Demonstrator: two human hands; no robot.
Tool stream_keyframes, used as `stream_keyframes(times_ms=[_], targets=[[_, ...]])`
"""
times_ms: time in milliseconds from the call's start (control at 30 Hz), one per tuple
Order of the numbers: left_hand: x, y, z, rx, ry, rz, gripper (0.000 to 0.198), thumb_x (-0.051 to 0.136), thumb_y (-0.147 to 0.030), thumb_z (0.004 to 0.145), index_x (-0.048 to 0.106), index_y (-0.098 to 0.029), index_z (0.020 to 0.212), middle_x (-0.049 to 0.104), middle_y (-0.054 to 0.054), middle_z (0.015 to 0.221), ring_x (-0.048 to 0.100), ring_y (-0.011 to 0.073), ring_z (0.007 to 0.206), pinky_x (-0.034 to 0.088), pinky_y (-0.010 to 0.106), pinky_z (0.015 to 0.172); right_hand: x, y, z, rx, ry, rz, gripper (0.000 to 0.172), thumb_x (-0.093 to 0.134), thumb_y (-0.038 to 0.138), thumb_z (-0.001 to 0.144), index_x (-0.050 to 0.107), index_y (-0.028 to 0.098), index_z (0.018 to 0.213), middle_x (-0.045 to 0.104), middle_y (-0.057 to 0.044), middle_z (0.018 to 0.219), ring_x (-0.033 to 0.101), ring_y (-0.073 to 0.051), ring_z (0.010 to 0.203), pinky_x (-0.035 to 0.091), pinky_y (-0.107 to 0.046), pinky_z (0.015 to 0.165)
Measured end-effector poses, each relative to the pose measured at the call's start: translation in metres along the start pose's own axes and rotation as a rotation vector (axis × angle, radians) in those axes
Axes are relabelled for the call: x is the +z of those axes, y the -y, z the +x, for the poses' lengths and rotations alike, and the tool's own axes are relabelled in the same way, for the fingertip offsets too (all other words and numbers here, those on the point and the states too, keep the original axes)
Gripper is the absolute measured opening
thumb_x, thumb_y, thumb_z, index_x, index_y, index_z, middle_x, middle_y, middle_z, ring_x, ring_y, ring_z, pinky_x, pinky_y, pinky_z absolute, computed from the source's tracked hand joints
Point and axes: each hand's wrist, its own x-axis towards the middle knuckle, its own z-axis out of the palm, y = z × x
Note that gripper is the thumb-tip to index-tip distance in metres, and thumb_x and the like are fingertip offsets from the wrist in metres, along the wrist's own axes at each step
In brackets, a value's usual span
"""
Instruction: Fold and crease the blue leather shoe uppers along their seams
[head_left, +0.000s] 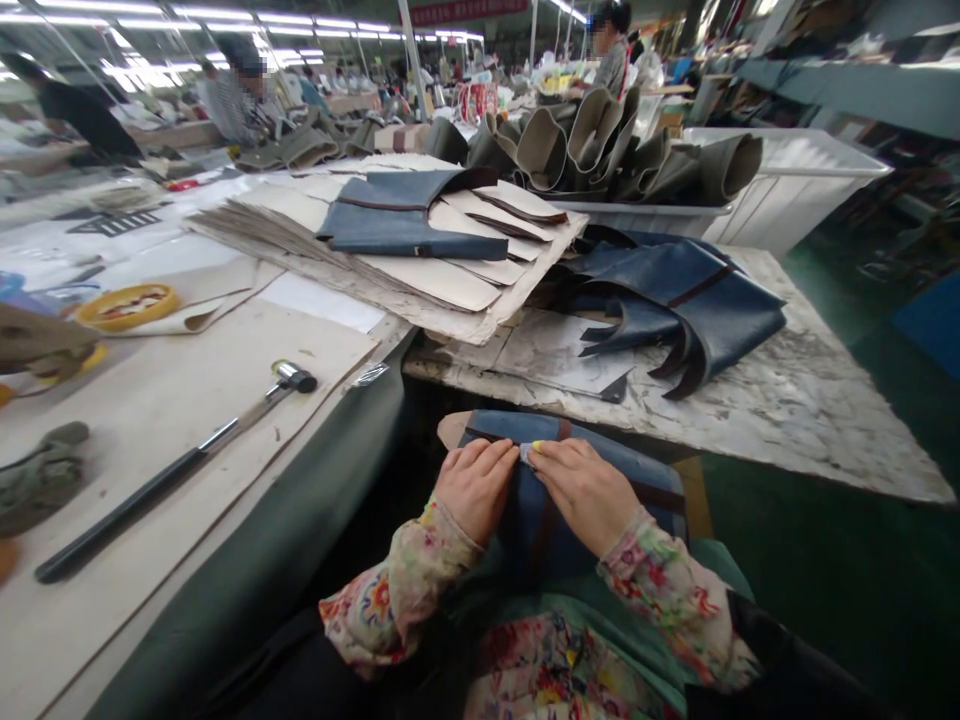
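Note:
A blue leather piece with dark brown strips (pixel 600 445) lies over my lap, its far end resting near a pale tapered board or form (pixel 452 430). My left hand (pixel 476 487) is closed, its fingertips pressed together on the leather's strip. Close beside it, my right hand (pixel 589 490) is likewise closed on the leather, fingers bent down onto it. Between the fingertips shows a small greyish bit (pixel 525 453), with yellow at a right fingertip; I cannot tell what it is. My palms hide part of the piece.
A hammer (pixel 217 440) lies on the left table beside a yellow ring-shaped dish (pixel 127 305). Ahead, a blue leather piece (pixel 397 215) tops stacked pale sheets (pixel 480 325). More blue leather (pixel 682 290) lies on the right board (pixel 840 420). A white bin (pixel 817 180) stands behind; people work farther back.

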Motion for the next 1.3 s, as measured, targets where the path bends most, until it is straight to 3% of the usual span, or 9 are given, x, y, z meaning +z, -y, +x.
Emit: stream_keyframes(times_ms=[333, 500, 733, 967, 1067, 1167, 1233, 1300], targets=[[-0.012, 0.04, -0.008, -0.138, 0.022, 0.064, 0.029, 0.041, -0.024, 0.087, 0.056, -0.02, 0.112, 0.062, 0.002, 0.112, 0.051, 0.0192, 0.1, 0.038, 0.033, 0.078, 0.019, 0.023, 0.052, -0.043, 0.143, 0.041, 0.031, 0.034, 0.02, 0.088, 0.057, 0.018, 0.11, 0.058, -0.002, 0.111, 0.046, -0.018, 0.096, 0.043, -0.032, 0.09], [-0.013, 0.042, -0.009, -0.187, 0.077, 0.036, 0.033, 0.04, -0.026, 0.087, 0.054, -0.017, 0.115, 0.059, 0.005, 0.115, 0.048, 0.0204, 0.102, 0.04, 0.034, 0.082, 0.02, 0.026, 0.062, -0.057, 0.148, 0.039, 0.031, 0.035, 0.02, 0.088, 0.057, 0.018, 0.11, 0.058, -0.002, 0.11, 0.045, -0.018, 0.097, 0.043, -0.03, 0.089], [-0.015, 0.033, -0.007, -0.189, 0.135, 0.083, 0.037, 0.04, -0.043, 0.086, 0.052, -0.029, 0.119, 0.055, 0.005, 0.118, 0.046, 0.0234, 0.106, 0.04, 0.037, 0.08, -0.004, 0.007, 0.008, -0.083, 0.095, -0.135, 0.032, 0.044, 0.014, 0.083, 0.056, 0.017, 0.113, 0.058, -0.002, 0.112, 0.047, -0.018, 0.096, 0.044, -0.031, 0.085], [-0.013, 0.037, -0.011, -0.231, 0.134, 0.063, 0.036, 0.039, -0.04, 0.087, 0.053, -0.029, 0.118, 0.055, 0.005, 0.117, 0.047, 0.0218, 0.106, 0.042, 0.037, 0.082, -0.024, -0.01, -0.051, -0.04, 0.003, -0.323, 0.034, 0.05, 0.011, 0.078, 0.058, 0.018, 0.111, 0.06, -0.001, 0.11, 0.048, -0.02, 0.094, 0.045, -0.032, 0.076], [-0.031, 0.062, -0.02, -0.286, 0.148, 0.129, 0.035, 0.036, -0.038, 0.088, 0.056, -0.027, 0.114, 0.054, 0.006, 0.12, 0.048, 0.0225, 0.106, 0.043, 0.037, 0.083, -0.027, -0.014, -0.067, -0.018, -0.045, -0.292, 0.03, 0.045, 0.017, 0.083, 0.059, 0.017, 0.109, 0.06, -0.003, 0.108, 0.05, -0.019, 0.093, 0.044, -0.033, 0.079], [-0.069, 0.117, -0.039, -0.39, 0.127, 0.232, 0.038, 0.035, -0.039, 0.087, 0.058, -0.02, 0.111, 0.054, 0.009, 0.12, 0.05, 0.0234, 0.105, 0.039, 0.039, 0.092, -0.028, -0.017, -0.083, -0.006, -0.117, -0.209, 0.03, 0.04, 0.024, 0.087, 0.058, 0.015, 0.109, 0.06, -0.005, 0.106, 0.051, -0.018, 0.095, 0.042, -0.033, 0.085], [-0.099, 0.158, -0.058, -0.585, 0.092, 0.338, 0.044, 0.035, -0.041, 0.086, 0.053, -0.016, 0.116, 0.052, 0.011, 0.122, 0.048, 0.0261, 0.107, 0.037, 0.042, 0.094, -0.027, -0.017, -0.093, 0.018, -0.149, -0.17, 0.031, 0.038, 0.026, 0.088, 0.057, 0.016, 0.11, 0.06, -0.005, 0.107, 0.051, -0.017, 0.098, 0.041, -0.032, 0.087], [-0.124, 0.192, -0.078, -0.817, 0.222, 0.375, 0.051, 0.037, -0.045, 0.084, 0.047, -0.012, 0.122, 0.049, 0.014, 0.125, 0.047, 0.0305, 0.108, 0.038, 0.048, 0.091, -0.025, -0.017, -0.101, 0.047, -0.166, -0.154, 0.032, 0.038, 0.028, 0.088, 0.055, 0.016, 0.113, 0.059, -0.005, 0.109, 0.051, -0.017, 0.1, 0.04, -0.032, 0.089]])
